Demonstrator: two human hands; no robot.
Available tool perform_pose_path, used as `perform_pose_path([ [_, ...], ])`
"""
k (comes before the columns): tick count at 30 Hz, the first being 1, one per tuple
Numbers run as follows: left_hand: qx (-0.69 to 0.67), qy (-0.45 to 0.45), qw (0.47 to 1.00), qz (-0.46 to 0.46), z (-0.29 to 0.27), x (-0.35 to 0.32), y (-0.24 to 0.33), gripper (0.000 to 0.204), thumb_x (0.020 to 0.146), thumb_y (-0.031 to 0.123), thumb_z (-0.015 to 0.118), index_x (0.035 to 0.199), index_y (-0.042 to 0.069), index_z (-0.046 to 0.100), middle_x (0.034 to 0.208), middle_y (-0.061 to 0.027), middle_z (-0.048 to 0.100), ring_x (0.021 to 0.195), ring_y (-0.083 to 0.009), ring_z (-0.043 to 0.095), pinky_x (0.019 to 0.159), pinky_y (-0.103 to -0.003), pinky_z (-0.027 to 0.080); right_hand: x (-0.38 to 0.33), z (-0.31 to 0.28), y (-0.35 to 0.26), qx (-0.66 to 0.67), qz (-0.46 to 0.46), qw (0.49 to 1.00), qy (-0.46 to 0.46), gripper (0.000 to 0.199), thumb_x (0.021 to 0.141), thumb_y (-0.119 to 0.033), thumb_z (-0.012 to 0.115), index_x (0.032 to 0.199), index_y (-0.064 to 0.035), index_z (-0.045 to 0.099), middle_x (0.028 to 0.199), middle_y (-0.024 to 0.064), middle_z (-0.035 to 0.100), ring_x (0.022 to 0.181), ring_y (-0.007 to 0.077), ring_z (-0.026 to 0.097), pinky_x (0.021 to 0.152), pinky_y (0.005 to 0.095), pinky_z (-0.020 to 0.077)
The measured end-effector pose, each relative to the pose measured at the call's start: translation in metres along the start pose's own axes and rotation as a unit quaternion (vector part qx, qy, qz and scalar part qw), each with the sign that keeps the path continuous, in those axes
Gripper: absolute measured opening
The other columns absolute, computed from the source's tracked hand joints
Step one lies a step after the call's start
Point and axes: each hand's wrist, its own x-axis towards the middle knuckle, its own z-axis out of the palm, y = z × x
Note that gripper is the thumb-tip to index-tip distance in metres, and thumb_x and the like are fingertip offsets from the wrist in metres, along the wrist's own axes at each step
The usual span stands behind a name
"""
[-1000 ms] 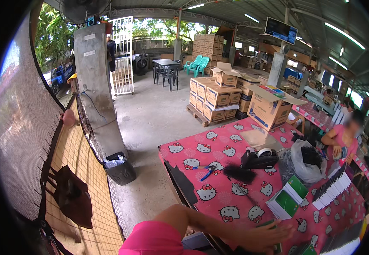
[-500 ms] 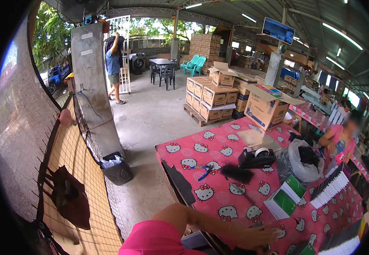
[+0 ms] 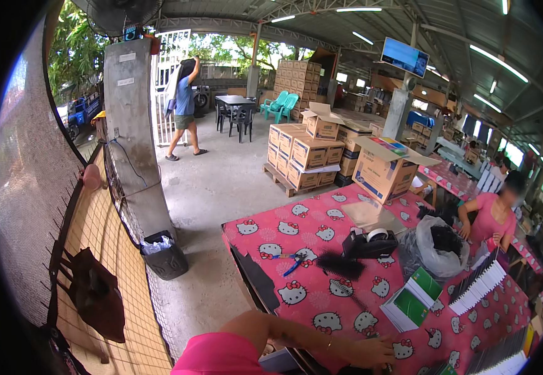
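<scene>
On my feed, left hand (image 3: 371,352) outstretched, grip untellable, right unseen; careless sweep could scatter green notebooks (image 3: 411,302).

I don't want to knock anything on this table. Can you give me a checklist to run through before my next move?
1. Left hand in view: ok, over the table.
2. Right hand in view: not ok, out of the picture.
3. Space under the left hand free: cannot tell, hidden.
4. Green books apart from the left hand: ok.
5. Pliers apart from the left hand: ok.
</scene>
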Motion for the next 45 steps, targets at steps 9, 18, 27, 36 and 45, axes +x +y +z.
perform_pose_path([
  [9, 0.023, -0.093, 0.995, -0.011, -0.011, 0.014, 0.018, 0.029, 0.086, 0.024, 0.061, 0.111, 0.011, 0.062, 0.101, -0.0070, 0.062, 0.099, -0.0244, 0.062, 0.092, -0.042, 0.048, -0.024, -0.020, -0.013, 0.035, -0.093, 0.985, 0.143, 0.023, 0.089, -0.007, 0.073, 0.111, 0.0007, 0.070, 0.089, 0.0089, 0.071, 0.071, 0.0129, 0.059, 0.065, 0.0272, 0.0484],
  [18, 0.036, -0.100, 0.991, -0.078, -0.043, 0.013, 0.017, 0.022, 0.090, 0.025, 0.066, 0.106, 0.010, 0.065, 0.098, -0.0067, 0.065, 0.091, -0.0272, 0.065, 0.084, -0.041, 0.050, -0.016, -0.006, -0.039, 0.087, 0.017, 0.986, 0.144, 0.024, 0.083, 0.000, 0.077, 0.107, -0.0010, 0.072, 0.098, 0.0118, 0.073, 0.083, 0.0168, 0.069, 0.073, 0.0294, 0.0537],
  [27, -0.011, -0.048, 0.996, -0.068, -0.043, 0.032, 0.030, 0.022, 0.090, 0.019, 0.069, 0.110, 0.009, 0.066, 0.096, -0.0063, 0.066, 0.088, -0.0288, 0.064, 0.094, -0.046, 0.047, -0.016, -0.003, -0.011, 0.200, 0.008, 0.969, 0.146, 0.027, 0.086, 0.003, 0.073, 0.113, 0.0032, 0.070, 0.113, 0.0128, 0.071, 0.096, 0.0157, 0.071, 0.083, 0.0282, 0.0588],
  [36, -0.014, -0.024, 0.997, -0.068, -0.040, 0.028, 0.028, 0.020, 0.089, 0.019, 0.071, 0.106, 0.009, 0.065, 0.093, -0.0062, 0.066, 0.088, -0.0279, 0.064, 0.095, -0.048, 0.046, -0.009, -0.024, -0.006, 0.217, 0.066, 0.972, 0.058, 0.018, 0.091, -0.005, 0.072, 0.108, 0.0011, 0.072, 0.098, 0.0063, 0.073, 0.087, 0.0091, 0.068, 0.079, 0.0271, 0.0564],
  [45, -0.004, -0.071, 0.995, -0.068, -0.048, 0.028, 0.029, 0.019, 0.089, 0.020, 0.070, 0.104, 0.009, 0.065, 0.093, -0.0069, 0.064, 0.090, -0.0271, 0.064, 0.091, -0.045, 0.047, 0.014, -0.034, -0.020, 0.090, -0.097, 0.991, 0.008, 0.018, 0.082, -0.007, 0.076, 0.093, -0.0001, 0.063, 0.078, 0.0104, 0.066, 0.070, 0.0197, 0.068, 0.067, 0.0319, 0.0556],
])
